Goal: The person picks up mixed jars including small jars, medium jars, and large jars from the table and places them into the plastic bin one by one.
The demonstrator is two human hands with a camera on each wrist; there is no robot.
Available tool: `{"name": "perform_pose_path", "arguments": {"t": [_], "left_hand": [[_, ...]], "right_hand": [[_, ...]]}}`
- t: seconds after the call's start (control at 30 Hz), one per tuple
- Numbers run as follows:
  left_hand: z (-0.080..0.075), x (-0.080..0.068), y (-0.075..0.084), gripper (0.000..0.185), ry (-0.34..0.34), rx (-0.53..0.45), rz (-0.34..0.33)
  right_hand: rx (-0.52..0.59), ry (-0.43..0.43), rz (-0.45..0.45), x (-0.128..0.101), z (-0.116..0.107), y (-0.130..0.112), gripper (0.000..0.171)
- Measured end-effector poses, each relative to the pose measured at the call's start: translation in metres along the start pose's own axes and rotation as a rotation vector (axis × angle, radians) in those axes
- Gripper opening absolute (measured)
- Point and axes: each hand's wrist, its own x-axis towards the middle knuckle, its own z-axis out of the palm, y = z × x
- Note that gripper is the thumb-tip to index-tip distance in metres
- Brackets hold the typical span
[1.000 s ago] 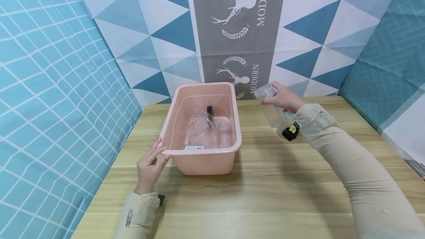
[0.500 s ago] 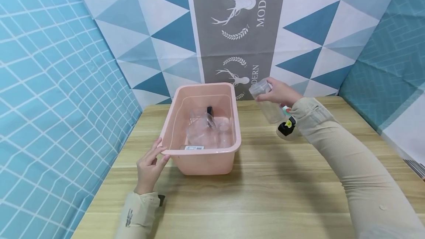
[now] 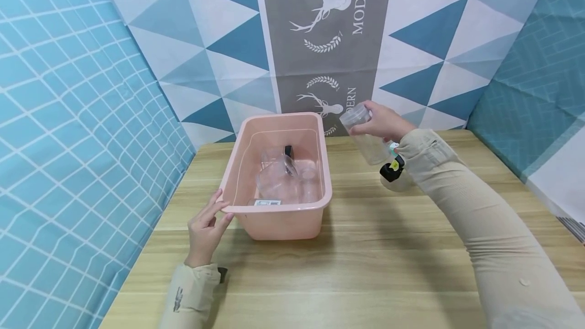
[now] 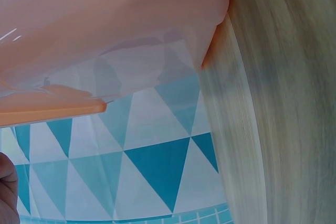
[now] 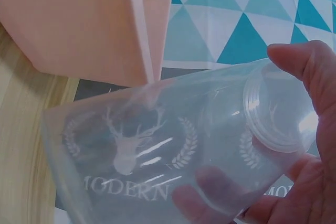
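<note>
My right hand (image 3: pixel 387 122) grips a clear plastic jar (image 3: pixel 372 149) by its ridged neck end, above the table to the right of a pink plastic basin (image 3: pixel 279 225). The jar tilts, its neck up and to the left. In the right wrist view the thumb lies on the neck and the fingers (image 5: pixel 197 203) show through the clear wall. At the basin's front left corner my left hand (image 3: pixel 205 230) pinches the rim, thumb outside. Inside the basin lie several clear plastic pieces (image 3: pixel 276 182), one with a black handle (image 3: pixel 288 152) and one with a white label (image 3: pixel 267 202).
Beyond my right wrist stands a clear rounded object with a black and yellow part (image 3: pixel 392 169), partly hidden by the sleeve. A patterned cloth (image 3: pixel 237 65) hangs behind the wooden table (image 3: pixel 356 268). Blue grid cloth (image 3: pixel 68 141) borders the left side.
My right hand has carried the jar a little left and away from me, towards the basin. The left hand has kept its place on the rim.
</note>
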Motion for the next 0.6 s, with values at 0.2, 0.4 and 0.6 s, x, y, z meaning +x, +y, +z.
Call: {"name": "perform_pose_path", "arguments": {"t": [0.2,0.4,0.6], "left_hand": [[0.0,-0.0006,-0.0007,0.051,0.001,-0.007,0.0],[0.0003,-0.0006,0.0,0.052,0.0,0.002,0.0],[0.0006,-0.0004,0.0001,0.053,0.002,-0.002,-0.001]], "right_hand": [[0.054,-0.013,0.0,0.005,0.0006,0.0002,0.066],[0.078,-0.039,-0.002,0.0069,0.0013,-0.0029,0.07],[0.065,-0.032,-0.024,0.0081,0.0056,-0.0093,0.067]]}}
